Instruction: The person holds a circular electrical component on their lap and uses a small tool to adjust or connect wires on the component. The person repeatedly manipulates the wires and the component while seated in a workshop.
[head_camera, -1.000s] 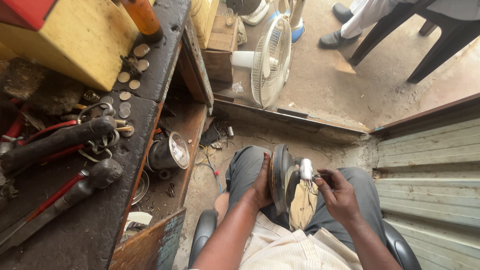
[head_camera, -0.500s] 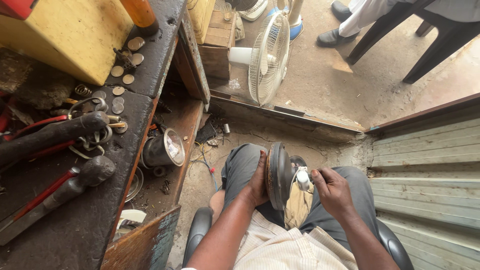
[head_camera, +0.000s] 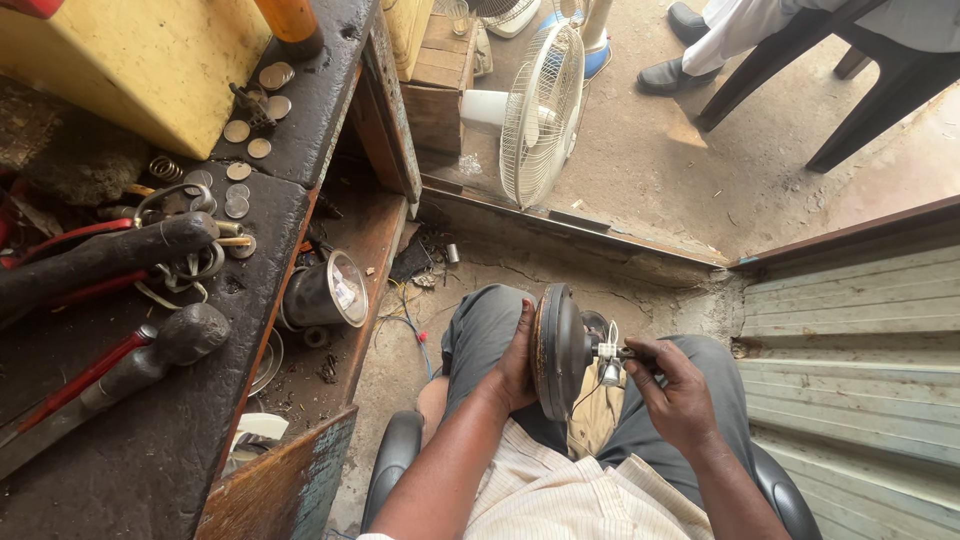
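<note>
I see my left hand (head_camera: 515, 362) steadying a round dark lamp (head_camera: 560, 350) on my lap while my right hand (head_camera: 672, 385) pinches its white connector (head_camera: 606, 350).

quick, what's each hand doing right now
Left hand: closed against the edge of the round dark disc-shaped part, steadying it.
Right hand: pinching the small white connector on it.
</note>
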